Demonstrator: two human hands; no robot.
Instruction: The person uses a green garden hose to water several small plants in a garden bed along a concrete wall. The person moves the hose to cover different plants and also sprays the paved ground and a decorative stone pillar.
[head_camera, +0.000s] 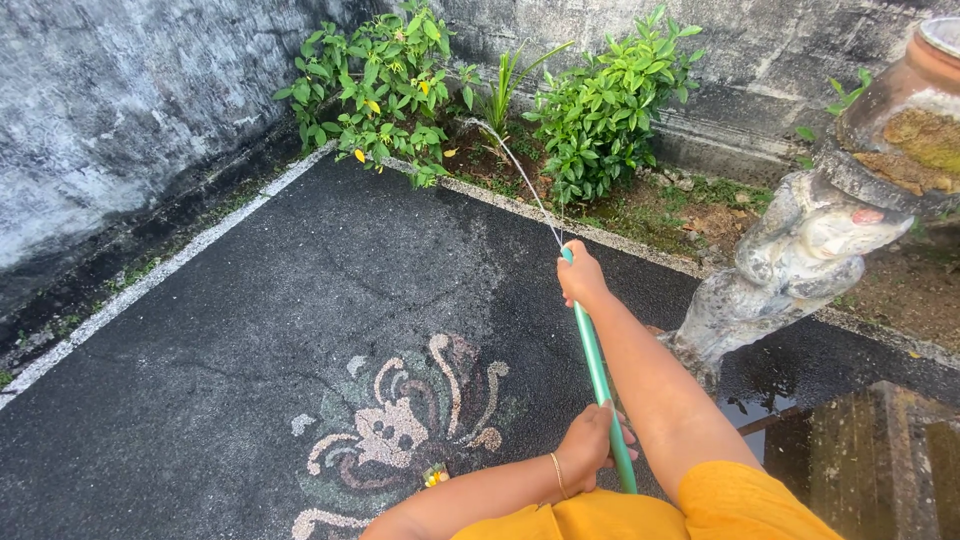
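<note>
The dark paved floor (250, 340), with its pebble mosaic (400, 420), is already wet in patches and holds a puddle (745, 410) near the stone statue (790, 270); more runoff there could make the footing slick, a slip being the likeliest mishap I can judge from here. The grey walls (120, 110) meet at a corner where the leafy shrubs (400, 80) and (610, 100) stand in a strip of soil, and a thin jet of water (520, 170) arcs toward them; should the thumb shift on the nozzle end, the stream could scatter onto the wall or back at the person. On top of the statue sits a weathered brown clay jar (920, 100), tilted in view with its mouth turned away, so its contents cannot be told. The green hose (600, 380) runs from low in the frame up to the right hand (582, 278), whose grip is clamped round the hose tip, pinching the outlet. The left hand (590, 450), wearing a thin bangle, is closed round the hose lower down; a loose hold there could let it kink or whip.
</note>
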